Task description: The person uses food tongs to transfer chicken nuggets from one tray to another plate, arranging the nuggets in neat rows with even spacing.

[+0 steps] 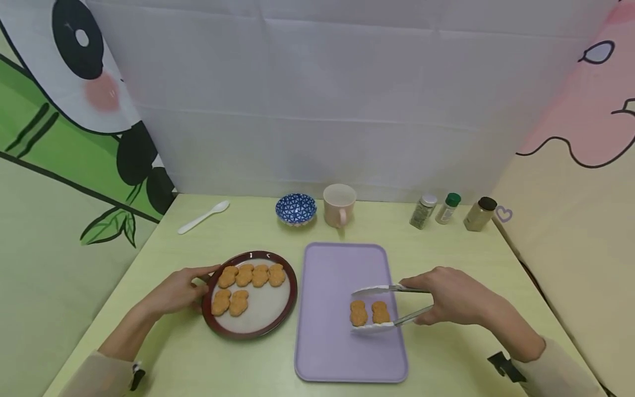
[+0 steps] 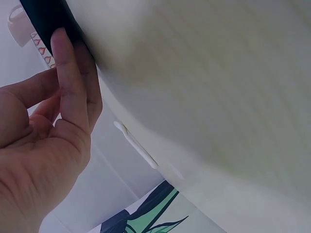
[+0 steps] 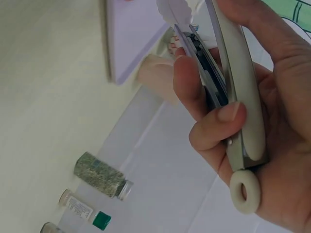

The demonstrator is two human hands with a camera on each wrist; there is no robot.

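In the head view my left hand (image 1: pixel 176 292) grips the left rim of a brown-rimmed plate (image 1: pixel 268 328). Several golden-brown, lobed nuggets (image 1: pixel 260 275) lie on that plate in two rows. The left wrist view shows the fingers of my left hand (image 2: pixel 53 111) against the plate's dark rim (image 2: pixel 48 22). My right hand (image 1: pixel 458 298) holds tongs (image 1: pixel 414 315), whose spread white tips lie above and below two more nuggets (image 1: pixel 381 312) on a lilac tray (image 1: pixel 342 358). In the right wrist view my right hand (image 3: pixel 286 121) wraps the tongs' pale handle (image 3: pixel 243 97).
Behind the tray stand a blue patterned bowl (image 1: pixel 296 209) and a pink mug (image 1: pixel 339 205). A white spoon (image 1: pixel 203 217) lies at the back left. Three seasoning jars, one with a green cap (image 1: pixel 448 208), stand at the back right, near the wall.
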